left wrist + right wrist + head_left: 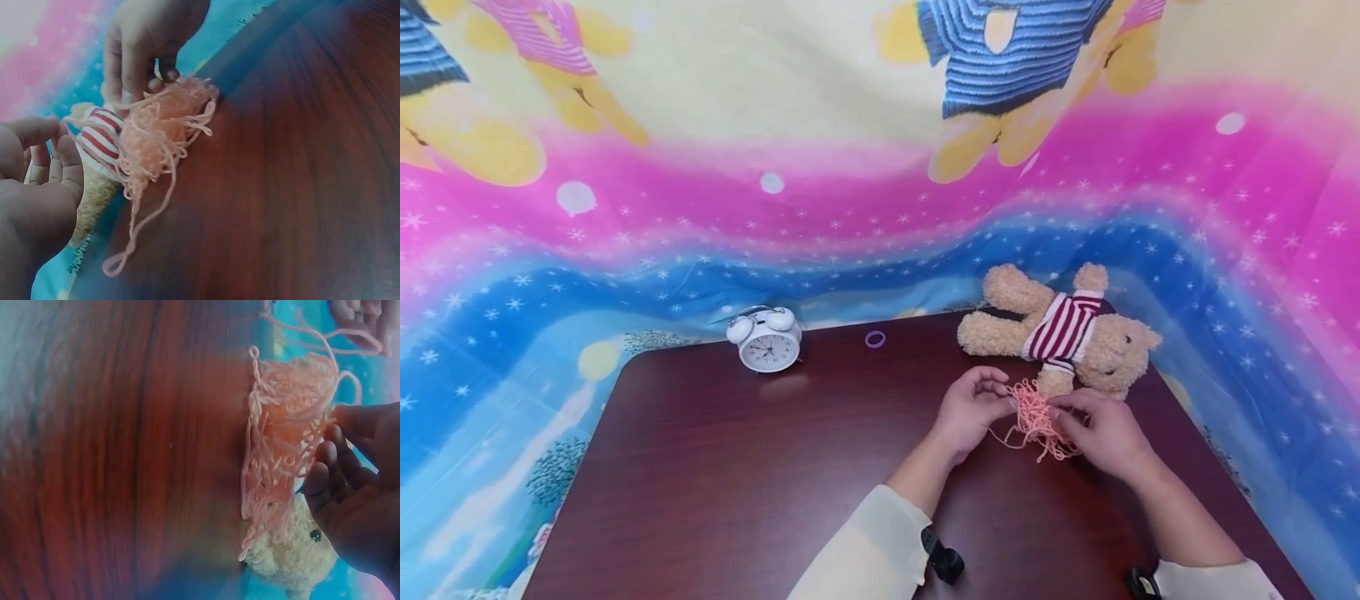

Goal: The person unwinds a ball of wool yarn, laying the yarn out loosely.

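A tangled bundle of peach-coloured yarn [1036, 418] lies between the two hands, with loose loops trailing from its lower edge. My left hand [968, 410] pinches a strand at the bundle's left side; in the left wrist view that strand runs from the fingertips to the yarn [153, 140]. From the other side, my right hand [1111, 429] pinches the bundle's upper right part between thumb and forefinger. In the right wrist view, the remaining fingers of the right hand [362, 494] are bent beside the yarn [290, 419].
Just behind the yarn, a teddy bear [1063, 327] in a red-and-white striped shirt lies on its back. A white twin-bell alarm clock [769, 346] stands at the back left of the dark wooden table [737, 467]. Between them lies a purple ring [876, 339]. Patterned cloth [820, 217] hangs behind.
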Motion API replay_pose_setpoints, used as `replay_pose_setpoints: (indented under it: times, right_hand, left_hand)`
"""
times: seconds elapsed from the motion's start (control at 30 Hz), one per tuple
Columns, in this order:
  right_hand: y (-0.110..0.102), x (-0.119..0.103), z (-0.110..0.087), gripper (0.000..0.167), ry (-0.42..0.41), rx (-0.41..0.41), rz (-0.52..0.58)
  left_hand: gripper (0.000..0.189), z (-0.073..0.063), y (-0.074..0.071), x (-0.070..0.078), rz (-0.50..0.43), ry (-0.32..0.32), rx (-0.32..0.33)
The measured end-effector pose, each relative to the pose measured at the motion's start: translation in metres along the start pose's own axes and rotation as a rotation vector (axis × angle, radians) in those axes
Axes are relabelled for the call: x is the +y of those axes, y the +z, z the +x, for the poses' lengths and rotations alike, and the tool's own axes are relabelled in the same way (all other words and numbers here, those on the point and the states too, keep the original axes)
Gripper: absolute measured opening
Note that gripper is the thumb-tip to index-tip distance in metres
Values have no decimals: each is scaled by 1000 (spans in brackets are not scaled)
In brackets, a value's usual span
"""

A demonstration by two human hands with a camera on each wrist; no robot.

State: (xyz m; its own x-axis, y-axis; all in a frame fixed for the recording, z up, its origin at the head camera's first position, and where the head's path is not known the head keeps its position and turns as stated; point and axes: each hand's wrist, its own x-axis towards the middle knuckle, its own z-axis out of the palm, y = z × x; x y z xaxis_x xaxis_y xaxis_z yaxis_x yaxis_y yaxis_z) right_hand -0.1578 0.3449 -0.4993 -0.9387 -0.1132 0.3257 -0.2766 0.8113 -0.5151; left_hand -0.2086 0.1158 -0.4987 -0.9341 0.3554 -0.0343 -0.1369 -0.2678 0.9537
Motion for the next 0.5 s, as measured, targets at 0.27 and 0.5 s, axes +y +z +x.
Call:
replay_pose_setpoints:
  times: [0.27,0.5]
  right_hand:
    - [-6,-11,1,26,-44,4,-20]
    - [-6,-23,2,29,-20,54,59]
  left_hand:
    - [39,-6,-19,-5,46,-2,12]
    - [35,-18,-43,0,102,14,76]
